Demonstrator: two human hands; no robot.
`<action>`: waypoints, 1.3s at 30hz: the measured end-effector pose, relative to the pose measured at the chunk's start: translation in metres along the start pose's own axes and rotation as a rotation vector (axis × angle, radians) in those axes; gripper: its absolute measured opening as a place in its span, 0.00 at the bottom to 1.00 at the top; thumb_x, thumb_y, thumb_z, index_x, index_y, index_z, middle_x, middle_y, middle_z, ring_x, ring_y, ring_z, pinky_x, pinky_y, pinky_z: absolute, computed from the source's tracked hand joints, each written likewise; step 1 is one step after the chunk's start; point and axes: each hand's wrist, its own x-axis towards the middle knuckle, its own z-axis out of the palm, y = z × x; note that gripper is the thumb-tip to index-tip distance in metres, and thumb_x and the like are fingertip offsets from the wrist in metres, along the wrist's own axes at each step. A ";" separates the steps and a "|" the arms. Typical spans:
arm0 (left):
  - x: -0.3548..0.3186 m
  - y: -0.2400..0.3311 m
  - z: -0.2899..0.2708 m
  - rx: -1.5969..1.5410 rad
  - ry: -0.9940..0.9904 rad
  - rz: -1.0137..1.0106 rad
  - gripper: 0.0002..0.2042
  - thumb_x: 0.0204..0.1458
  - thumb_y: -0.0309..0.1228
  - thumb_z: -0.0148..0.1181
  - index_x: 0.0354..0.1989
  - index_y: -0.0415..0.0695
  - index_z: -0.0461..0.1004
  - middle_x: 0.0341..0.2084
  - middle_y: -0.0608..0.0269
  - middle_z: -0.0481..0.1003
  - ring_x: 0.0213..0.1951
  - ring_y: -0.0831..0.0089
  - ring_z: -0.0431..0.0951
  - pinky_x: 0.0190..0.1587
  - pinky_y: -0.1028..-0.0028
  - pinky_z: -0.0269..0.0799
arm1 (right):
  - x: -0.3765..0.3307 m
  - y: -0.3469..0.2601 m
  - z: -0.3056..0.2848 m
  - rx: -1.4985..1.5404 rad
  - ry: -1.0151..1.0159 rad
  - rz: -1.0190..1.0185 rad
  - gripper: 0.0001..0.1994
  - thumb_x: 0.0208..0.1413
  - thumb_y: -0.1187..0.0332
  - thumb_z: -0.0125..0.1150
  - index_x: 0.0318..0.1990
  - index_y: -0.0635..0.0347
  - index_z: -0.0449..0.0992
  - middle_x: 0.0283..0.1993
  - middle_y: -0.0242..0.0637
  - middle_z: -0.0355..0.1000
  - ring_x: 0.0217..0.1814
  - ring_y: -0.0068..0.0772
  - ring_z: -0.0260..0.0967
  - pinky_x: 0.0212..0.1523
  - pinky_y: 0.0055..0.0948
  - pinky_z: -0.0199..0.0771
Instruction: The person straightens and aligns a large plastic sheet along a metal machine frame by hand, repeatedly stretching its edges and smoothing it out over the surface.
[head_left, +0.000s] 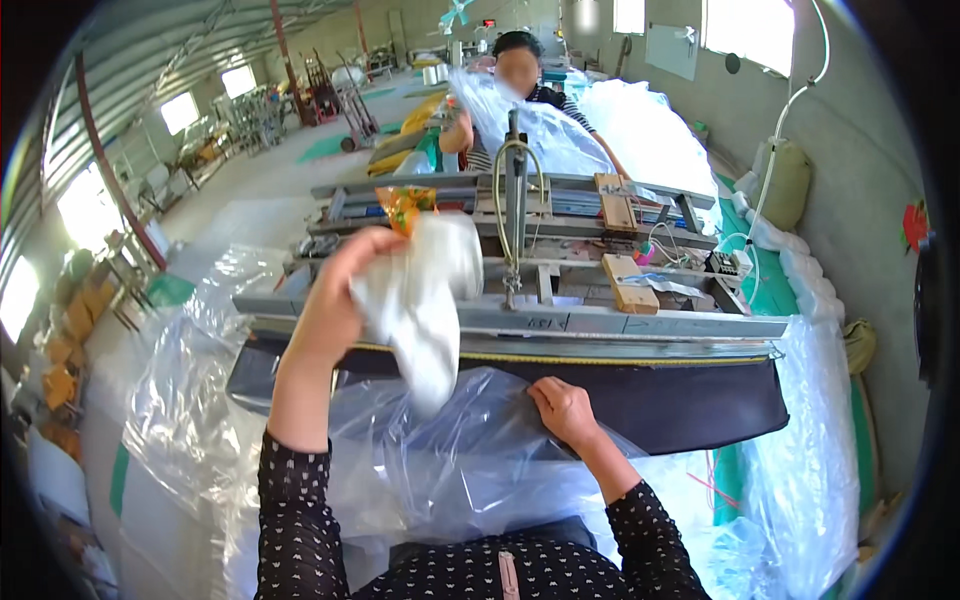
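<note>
My left hand [345, 290] is raised over the near side of a metal-framed machine [660, 322], its fingers closed on a white cloth [430, 310] that hangs down, smeared by motion. Lower and to the right, my right hand [565, 410] pinches the upper edge of a clear plastic sheet [440, 460]. That sheet drapes over a dark padded ledge [690, 400] along the machine's front and falls toward my lap. Just beyond the cloth, an orange patterned packet [407, 205] rests on the machine frame.
Across the machine a person [520, 110] handles another clear plastic sheet [540, 130]. Wooden blocks [630, 285] and wiring lie on the frame, and an upright post [515, 200] stands mid-frame. Plastic film is heaped at left [200, 390] and right [800, 440]. A hand truck [345, 105] stands far left.
</note>
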 end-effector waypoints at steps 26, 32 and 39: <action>0.208 -0.069 0.047 0.497 -0.400 -0.032 0.39 0.48 0.62 0.41 0.54 0.36 0.62 0.51 0.51 0.65 0.54 0.64 0.64 0.55 0.72 0.56 | -0.005 0.000 -0.004 -0.015 -0.023 -0.001 0.05 0.44 0.72 0.56 0.23 0.59 0.67 0.22 0.38 0.67 0.23 0.44 0.67 0.21 0.36 0.68; 0.111 -0.053 -0.017 0.572 -0.183 0.028 0.21 0.52 0.35 0.54 0.51 0.37 0.65 0.39 0.62 0.73 0.41 0.78 0.72 0.45 0.79 0.66 | 0.002 0.010 -0.001 -0.016 0.016 -0.017 0.02 0.43 0.75 0.56 0.23 0.58 0.70 0.25 0.41 0.69 0.27 0.44 0.69 0.25 0.35 0.70; -0.104 -0.083 -0.130 0.684 0.059 -0.682 0.17 0.50 0.37 0.54 0.42 0.35 0.72 0.29 0.62 0.75 0.30 0.77 0.72 0.34 0.78 0.68 | 0.010 -0.010 0.003 -0.002 0.004 0.016 0.02 0.47 0.74 0.56 0.26 0.62 0.71 0.26 0.42 0.69 0.27 0.48 0.67 0.25 0.34 0.68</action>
